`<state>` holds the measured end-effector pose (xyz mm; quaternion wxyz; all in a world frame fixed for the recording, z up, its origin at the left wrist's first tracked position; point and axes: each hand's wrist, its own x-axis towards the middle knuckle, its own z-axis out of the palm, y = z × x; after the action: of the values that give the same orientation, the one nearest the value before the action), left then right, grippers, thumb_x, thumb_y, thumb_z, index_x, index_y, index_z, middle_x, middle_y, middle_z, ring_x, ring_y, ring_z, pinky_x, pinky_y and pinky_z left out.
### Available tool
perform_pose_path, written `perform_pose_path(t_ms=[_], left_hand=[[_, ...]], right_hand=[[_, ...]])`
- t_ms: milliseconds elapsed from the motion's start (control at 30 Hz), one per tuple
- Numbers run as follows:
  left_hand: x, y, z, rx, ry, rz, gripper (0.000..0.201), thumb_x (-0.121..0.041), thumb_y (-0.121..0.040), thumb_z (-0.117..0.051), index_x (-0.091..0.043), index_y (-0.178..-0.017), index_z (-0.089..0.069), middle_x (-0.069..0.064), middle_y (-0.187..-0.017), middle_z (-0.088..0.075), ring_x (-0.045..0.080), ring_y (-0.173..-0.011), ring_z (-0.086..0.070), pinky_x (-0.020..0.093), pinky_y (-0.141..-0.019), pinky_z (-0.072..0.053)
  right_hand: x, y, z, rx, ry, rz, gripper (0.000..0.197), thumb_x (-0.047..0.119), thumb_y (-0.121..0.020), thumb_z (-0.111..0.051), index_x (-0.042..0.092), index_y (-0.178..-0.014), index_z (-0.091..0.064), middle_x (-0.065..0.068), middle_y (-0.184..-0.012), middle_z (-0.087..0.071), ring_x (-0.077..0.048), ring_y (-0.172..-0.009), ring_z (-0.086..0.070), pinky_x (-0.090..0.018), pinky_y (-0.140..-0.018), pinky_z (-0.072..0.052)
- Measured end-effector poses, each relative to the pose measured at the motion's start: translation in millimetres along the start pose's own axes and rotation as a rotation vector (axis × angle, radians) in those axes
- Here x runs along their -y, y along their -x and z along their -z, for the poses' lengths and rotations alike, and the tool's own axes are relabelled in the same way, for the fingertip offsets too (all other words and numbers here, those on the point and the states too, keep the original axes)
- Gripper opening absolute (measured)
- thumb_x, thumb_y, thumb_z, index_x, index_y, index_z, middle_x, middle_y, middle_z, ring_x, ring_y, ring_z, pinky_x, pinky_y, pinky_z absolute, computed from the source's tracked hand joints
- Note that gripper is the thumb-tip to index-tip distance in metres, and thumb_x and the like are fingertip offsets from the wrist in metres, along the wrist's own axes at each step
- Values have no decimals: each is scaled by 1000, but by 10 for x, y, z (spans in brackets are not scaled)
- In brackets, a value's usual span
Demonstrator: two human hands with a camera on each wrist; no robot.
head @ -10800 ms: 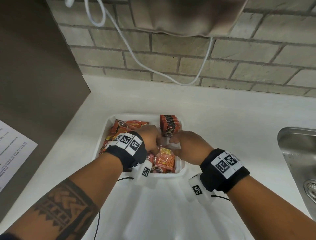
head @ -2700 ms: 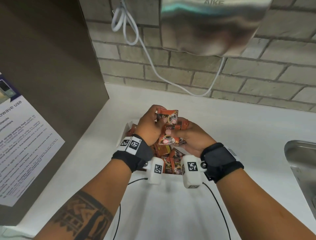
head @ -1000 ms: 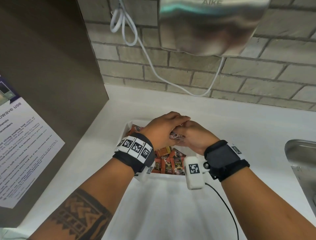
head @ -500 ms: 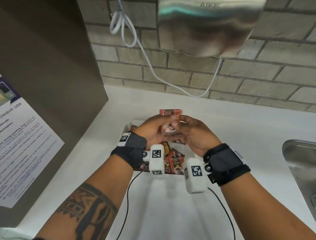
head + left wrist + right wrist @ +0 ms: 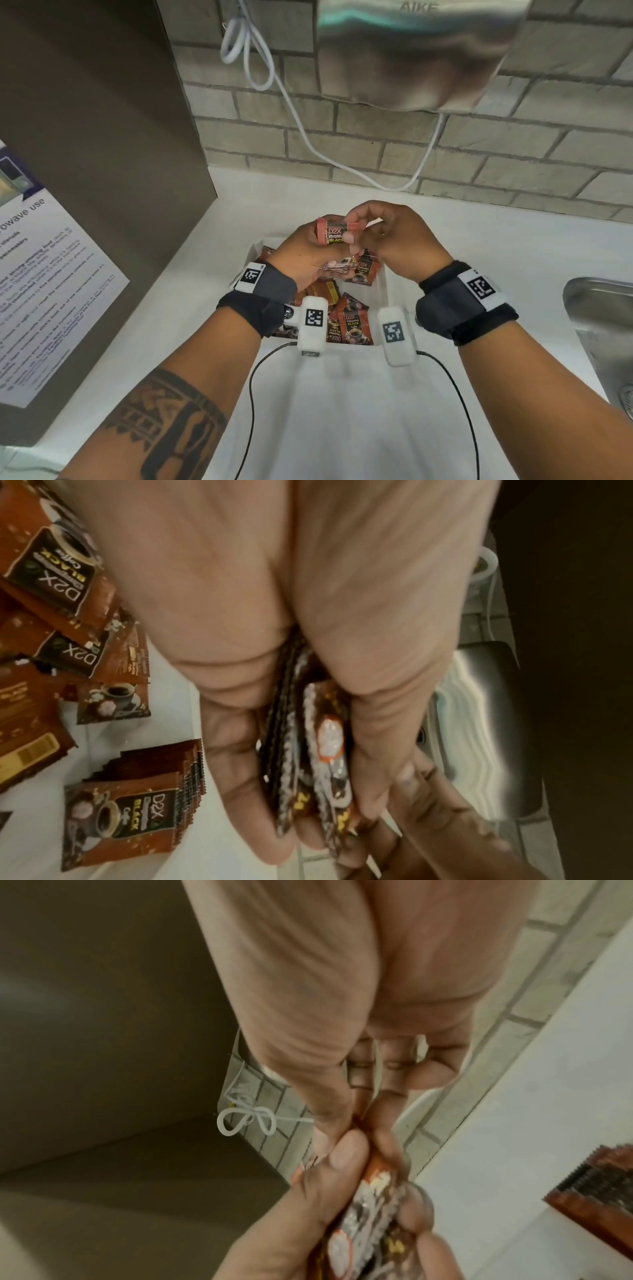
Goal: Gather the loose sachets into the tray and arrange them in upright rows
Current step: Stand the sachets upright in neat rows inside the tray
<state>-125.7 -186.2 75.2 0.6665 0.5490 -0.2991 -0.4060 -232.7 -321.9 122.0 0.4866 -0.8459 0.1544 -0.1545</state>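
Observation:
My left hand [image 5: 317, 245] grips a stack of brown-orange coffee sachets [image 5: 334, 233] held on edge above the white tray [image 5: 385, 294]. In the left wrist view the stack of sachets [image 5: 310, 753] sits between thumb and fingers. My right hand [image 5: 371, 229] pinches the top edge of that stack from the right, and the right wrist view shows its thumb and forefinger closed on the sachets [image 5: 359, 1215]. Loose sachets [image 5: 352, 322] lie jumbled in the tray's near part. An upright row of sachets [image 5: 143, 799] stands in the tray below my left hand.
The tray rests on a white counter [image 5: 496, 246] against a brick wall. A steel hand dryer [image 5: 411, 51] with a white cable [image 5: 308, 144] hangs above. A brown cabinet side with a paper notice [image 5: 44, 291] stands left. A metal sink [image 5: 603, 322] lies right.
Both hands have lifted the sachet stack slightly higher above the tray. The right hand's fingers have shifted onto the stack's top edge.

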Motion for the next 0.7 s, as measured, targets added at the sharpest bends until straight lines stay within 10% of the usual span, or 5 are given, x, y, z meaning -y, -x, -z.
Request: perform_pose_path(t_ms=[267, 533, 700], left_hand=[[56, -37, 60, -23, -230, -91, 31, -4, -75, -84, -12, -101, -69, 27, -99, -71, 50, -91, -67, 56, -86, -58], [190, -131, 40, -36, -387, -47, 37, -11, -76, -87, -14, -108, -69, 6, -95, -76, 26, -90, -73, 47, -89, -58], [296, -102, 124, -14, -793, 166, 41, -47, -78, -82, -20, -105, -69, -1, -92, -75, 15, -78, -69, 31, -76, -57]], right_hand=[[-82, -73, 141, 55, -2, -40, 8, 16, -86, -77, 21, -85, -71, 7, -80, -70, -3, -67, -61, -16, -62, -45], [-209, -67, 209, 5, 137, -30, 7, 21, -87, -76, 26, -84, -73, 5, -82, -74, -7, -74, -65, -19, -66, -48], [-413, -43, 247, -18, 361, -100, 5, 23, -87, -73, 26, -84, -74, 9, -81, -66, -6, -77, -58, -18, -70, -43]])
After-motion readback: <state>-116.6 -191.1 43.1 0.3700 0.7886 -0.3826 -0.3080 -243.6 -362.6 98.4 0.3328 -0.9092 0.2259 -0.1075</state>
